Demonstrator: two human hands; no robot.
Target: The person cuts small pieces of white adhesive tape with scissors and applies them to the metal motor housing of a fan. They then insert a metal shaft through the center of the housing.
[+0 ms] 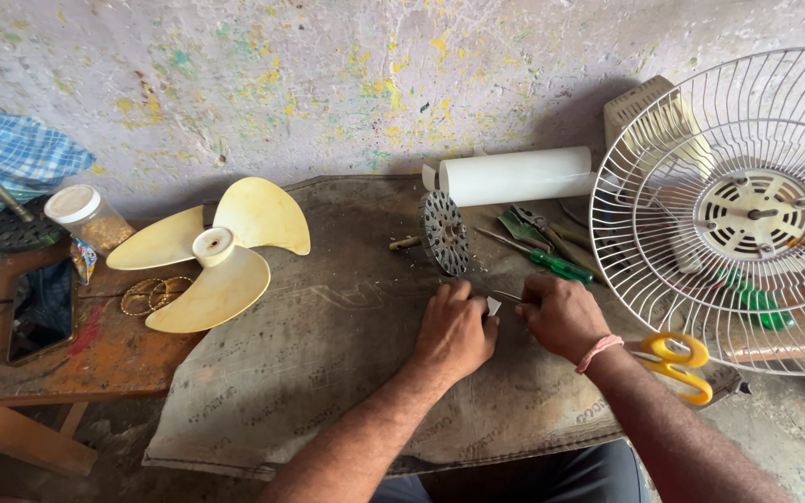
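Pinching a small white piece [494, 305] between both hands, left hand [454, 328] and right hand [563, 317] closed on it, low over the sacking [328, 345] for steadiness. Rotor [445, 233] stands just beyond; screwdrivers [552, 261] within reach.

Small white piece [494, 305] half-hidden between hands [505, 321]
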